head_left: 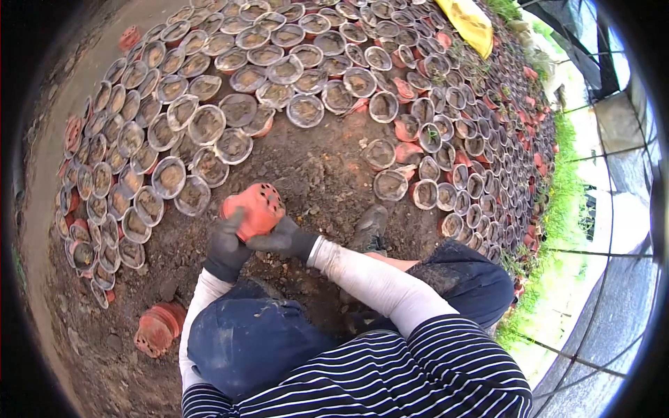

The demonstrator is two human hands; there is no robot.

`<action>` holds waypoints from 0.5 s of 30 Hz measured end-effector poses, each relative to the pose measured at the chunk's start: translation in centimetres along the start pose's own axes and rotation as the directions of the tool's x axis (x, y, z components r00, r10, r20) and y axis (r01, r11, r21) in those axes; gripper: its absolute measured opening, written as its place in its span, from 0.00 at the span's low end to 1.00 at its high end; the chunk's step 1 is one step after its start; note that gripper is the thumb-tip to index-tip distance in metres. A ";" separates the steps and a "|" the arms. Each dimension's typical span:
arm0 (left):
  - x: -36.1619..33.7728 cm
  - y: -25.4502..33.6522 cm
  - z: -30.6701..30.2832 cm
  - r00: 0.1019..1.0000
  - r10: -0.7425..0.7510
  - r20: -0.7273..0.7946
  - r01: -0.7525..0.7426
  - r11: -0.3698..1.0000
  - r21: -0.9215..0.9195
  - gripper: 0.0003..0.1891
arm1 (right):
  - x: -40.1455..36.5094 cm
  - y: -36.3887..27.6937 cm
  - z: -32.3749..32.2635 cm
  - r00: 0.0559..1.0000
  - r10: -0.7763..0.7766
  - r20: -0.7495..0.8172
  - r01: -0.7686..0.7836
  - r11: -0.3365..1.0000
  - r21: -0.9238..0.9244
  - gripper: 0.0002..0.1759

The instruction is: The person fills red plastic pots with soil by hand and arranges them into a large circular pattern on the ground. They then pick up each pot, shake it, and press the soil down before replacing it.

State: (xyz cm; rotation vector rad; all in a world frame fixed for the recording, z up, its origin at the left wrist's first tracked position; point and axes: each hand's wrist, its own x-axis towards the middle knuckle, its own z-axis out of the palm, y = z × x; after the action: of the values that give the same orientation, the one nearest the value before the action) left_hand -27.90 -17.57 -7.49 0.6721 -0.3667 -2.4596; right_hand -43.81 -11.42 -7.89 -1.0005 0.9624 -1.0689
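Between my two gloved hands is a red plastic flower pot point(254, 211), tilted so that its base with several drain holes faces up and to the right. My left hand point(227, 245), in a dark glove, closes on the pot's near left side. From the right, my right hand point(280, 239), also gloved, grips the pot's lower right side. The pot's opening is turned away, so its inside is hidden. Down to the left, a stack of red pots point(159, 329) lies on its side on the soil.
Rows of soil-filled pots point(305, 110) curve around the bare soil point(313, 171) ahead and to both sides. My boot point(371, 226) and bent knees point(254, 341) are close by. A yellow sack point(468, 26) lies at the far right, near grass point(564, 181) and netting point(627, 223).
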 end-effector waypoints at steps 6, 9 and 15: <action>0.2 -0.9 -1.2 0.991 0.101 -0.082 -0.096 0.993 0.071 0.22 | -7.4 2.0 -19.2 0.779 -0.319 -0.540 -0.491 0.225 -0.842 0.29; 0.8 -2.0 -5.1 0.956 0.236 -0.173 -0.150 0.904 0.400 0.24 | -13.2 1.7 -26.5 0.626 -0.229 -0.745 -0.774 -0.072 -0.629 0.29; 1.1 -3.2 -6.8 0.919 0.383 -0.093 -0.191 0.640 0.744 0.25 | -13.4 -1.3 -26.6 0.657 0.044 -0.753 -0.746 -0.108 -0.657 0.20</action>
State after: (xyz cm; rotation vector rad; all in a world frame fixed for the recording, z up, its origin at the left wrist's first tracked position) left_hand -26.45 -16.41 -14.84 1.1174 -1.2886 -1.8281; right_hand -72.21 -3.08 -11.78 -1.2751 2.5504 0.2493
